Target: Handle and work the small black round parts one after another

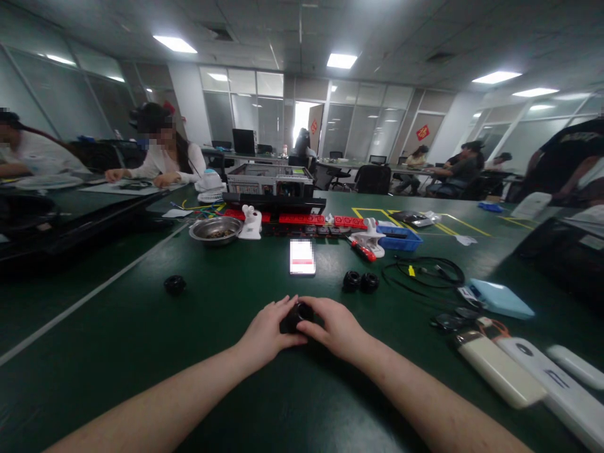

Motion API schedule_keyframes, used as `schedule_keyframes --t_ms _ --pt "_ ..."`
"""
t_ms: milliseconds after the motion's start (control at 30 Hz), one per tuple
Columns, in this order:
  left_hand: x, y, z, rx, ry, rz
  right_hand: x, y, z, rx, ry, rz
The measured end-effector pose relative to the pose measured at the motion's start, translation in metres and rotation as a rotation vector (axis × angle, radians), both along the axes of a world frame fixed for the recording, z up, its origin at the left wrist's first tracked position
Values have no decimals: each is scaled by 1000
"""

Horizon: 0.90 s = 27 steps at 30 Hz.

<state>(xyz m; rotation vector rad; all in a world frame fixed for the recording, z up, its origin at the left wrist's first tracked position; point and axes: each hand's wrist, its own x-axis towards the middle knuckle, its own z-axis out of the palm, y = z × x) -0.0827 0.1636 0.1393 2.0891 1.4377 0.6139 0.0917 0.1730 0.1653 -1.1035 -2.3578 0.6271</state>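
Two hands meet at the near centre of the green table (141, 352), fingers curled inward around one small black round part (297, 316). The left hand (267, 330) closes on the part from its left side, thumb along the near edge; the right hand (333, 327) closes on it from the right, fingertips laid over the top. The part sits low between the palms, at or just above the table surface; contact with the table cannot be told. Only its dark upper face shows.

Beyond the hands, straight ahead, a phone (302, 257) lies flat with its screen lit. To the right of the phone, two more black round parts (360, 281) lie side by side, touching. One further black round part (174, 284) lies alone, well apart to the left.

Right of the pair, a coiled black cable (425, 272) lies on the table, with a pale blue flat case (500, 298) just beyond it. Several white oblong devices (500, 368) lie at the near right edge.

Farther back: a metal bowl (216, 229) with small contents, a red strip of blocks (302, 219), a blue tray (401, 239), and an open computer chassis (270, 179). Other people sit at tables on the left and far right.
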Motion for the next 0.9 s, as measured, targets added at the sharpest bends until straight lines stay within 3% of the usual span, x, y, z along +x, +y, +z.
schedule_keyframes --t_ms 200,367,533,700,800,900 --pt "7 -1 -7 12 246 -91 2 -3 13 -213 -77 17" --pt "4 -5 -3 3 336 -150 37 -7 34 -306 -232 47" --pt "1 -7 0 -6 342 -194 78 -6 25 -301 -180 -199" --pt "-2 -7 2 4 335 -209 85 14 -2 -100 -130 -540" --pt "-3 -8 11 -17 335 -230 80 23 -8 -38 -113 -623" --pt "0 -20 36 -53 277 -214 78 20 -4 -80 -80 -604"
